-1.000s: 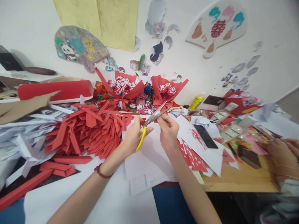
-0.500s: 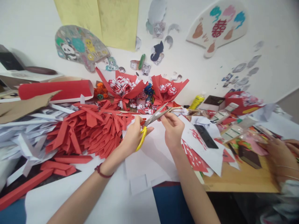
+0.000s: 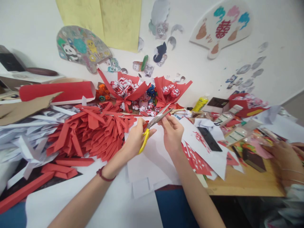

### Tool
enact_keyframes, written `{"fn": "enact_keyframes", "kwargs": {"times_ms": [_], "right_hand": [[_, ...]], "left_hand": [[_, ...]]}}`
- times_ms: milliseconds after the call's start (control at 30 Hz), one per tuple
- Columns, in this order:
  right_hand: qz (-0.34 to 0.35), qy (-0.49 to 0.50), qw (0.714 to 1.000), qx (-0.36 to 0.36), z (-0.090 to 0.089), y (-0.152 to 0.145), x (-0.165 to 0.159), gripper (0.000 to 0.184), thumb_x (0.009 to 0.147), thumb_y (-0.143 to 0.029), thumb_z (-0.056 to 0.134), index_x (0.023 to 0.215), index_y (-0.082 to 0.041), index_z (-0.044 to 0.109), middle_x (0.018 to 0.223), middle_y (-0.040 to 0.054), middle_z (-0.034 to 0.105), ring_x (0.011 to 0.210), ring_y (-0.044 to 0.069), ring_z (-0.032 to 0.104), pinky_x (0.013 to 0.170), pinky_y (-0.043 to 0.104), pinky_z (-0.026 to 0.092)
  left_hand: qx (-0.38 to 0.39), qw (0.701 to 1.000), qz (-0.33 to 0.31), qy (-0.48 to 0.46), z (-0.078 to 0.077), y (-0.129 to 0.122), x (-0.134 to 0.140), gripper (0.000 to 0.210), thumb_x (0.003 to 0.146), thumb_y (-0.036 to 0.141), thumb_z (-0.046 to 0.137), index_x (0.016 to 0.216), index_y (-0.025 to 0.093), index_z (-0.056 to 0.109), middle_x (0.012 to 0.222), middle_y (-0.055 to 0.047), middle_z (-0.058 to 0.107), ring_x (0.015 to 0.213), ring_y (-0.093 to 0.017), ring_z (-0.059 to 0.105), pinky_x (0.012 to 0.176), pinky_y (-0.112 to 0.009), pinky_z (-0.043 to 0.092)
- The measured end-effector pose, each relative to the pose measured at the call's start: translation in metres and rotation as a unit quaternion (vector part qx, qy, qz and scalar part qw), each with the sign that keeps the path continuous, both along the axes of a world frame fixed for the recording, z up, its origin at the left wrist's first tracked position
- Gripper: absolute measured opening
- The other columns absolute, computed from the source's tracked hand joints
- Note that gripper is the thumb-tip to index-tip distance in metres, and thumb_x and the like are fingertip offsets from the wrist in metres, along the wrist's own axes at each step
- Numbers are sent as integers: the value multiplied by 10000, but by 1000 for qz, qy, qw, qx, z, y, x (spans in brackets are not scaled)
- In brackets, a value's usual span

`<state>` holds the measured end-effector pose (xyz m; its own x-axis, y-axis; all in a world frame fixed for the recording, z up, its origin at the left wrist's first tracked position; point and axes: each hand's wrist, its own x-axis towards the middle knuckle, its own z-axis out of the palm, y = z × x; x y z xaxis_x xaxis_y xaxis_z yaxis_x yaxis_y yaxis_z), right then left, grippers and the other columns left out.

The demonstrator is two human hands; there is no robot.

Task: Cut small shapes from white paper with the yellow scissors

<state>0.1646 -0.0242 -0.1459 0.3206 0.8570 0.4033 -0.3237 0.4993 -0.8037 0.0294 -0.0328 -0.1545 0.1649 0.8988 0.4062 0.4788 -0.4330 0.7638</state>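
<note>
My left hand (image 3: 137,138) grips scissors (image 3: 146,136) with yellow handles, their blades parted a little and pointing up and to the right. Close to the blade tips, my right hand (image 3: 173,132) is closed in a pinch; what lies between its fingers is hidden. White paper sheets (image 3: 154,164) lie flat under both hands. Left of the scissors is a large heap of folded red paper strips (image 3: 95,133). Beyond the hands stand two bouquets in red wrapping, the left bouquet (image 3: 124,88) and the right bouquet (image 3: 170,92), with red-and-white paper flowers.
Folded white paper strips (image 3: 30,139) and a red roll (image 3: 57,91) are at the left. A dark phone (image 3: 209,139) rests on papers to the right, near a yellow bottle (image 3: 200,103). Another person's hand (image 3: 285,158) is at the far right, over the wooden table (image 3: 244,185).
My right hand has shifted slightly left, nearer the scissors, and its fingers have come closer to the blades. My left hand stays about where it was.
</note>
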Motion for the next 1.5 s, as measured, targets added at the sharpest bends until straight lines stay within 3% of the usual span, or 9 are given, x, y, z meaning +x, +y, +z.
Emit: {"fn": "enact_keyframes", "kwargs": {"times_ms": [733,833,933,1100,1200,1500], "right_hand": [[3,-39,999,-13,-1,-4,-2,185,733,-295,758,833,-162,677,761,25,709,702,147,670,707,299,545],[6,-34,999,-14,-1,-4,-2,191,725,-303,769,820,-162,681,733,16,695,675,144,668,697,302,547],[26,-41,998,-27,-2,-3,-2,190,728,-308,773,819,-163,691,708,13,689,650,136,658,688,299,540],[65,-59,995,-47,-4,-5,-5,170,730,-300,771,805,-164,701,685,5,683,625,120,633,659,281,514],[78,-64,994,-49,-4,-7,-6,170,728,-296,771,799,-158,701,686,7,679,621,116,624,650,271,506],[142,-113,981,-71,-5,-4,-2,195,714,-314,778,797,-163,687,697,6,684,630,123,636,645,265,523]], "left_hand": [[-14,1000,13,-5,2,-4,-1,351,844,447,580,795,232,305,598,76,389,514,-102,358,516,-217,267],[-17,998,26,-48,2,-2,-1,350,843,451,587,789,227,324,603,74,389,522,-97,353,518,-219,264],[-22,989,27,-145,1,1,-3,329,834,462,610,831,217,391,675,48,502,568,-101,438,548,-223,319],[1,954,-21,-299,7,2,-5,383,754,397,731,880,211,421,847,6,614,648,-91,528,612,-223,415],[-15,940,-50,-338,11,0,-5,396,741,337,751,862,208,397,816,23,614,576,-62,488,571,-214,403],[-38,928,-49,-368,14,2,-9,367,731,263,736,854,203,396,809,31,605,540,-45,480,532,-212,389]]}}
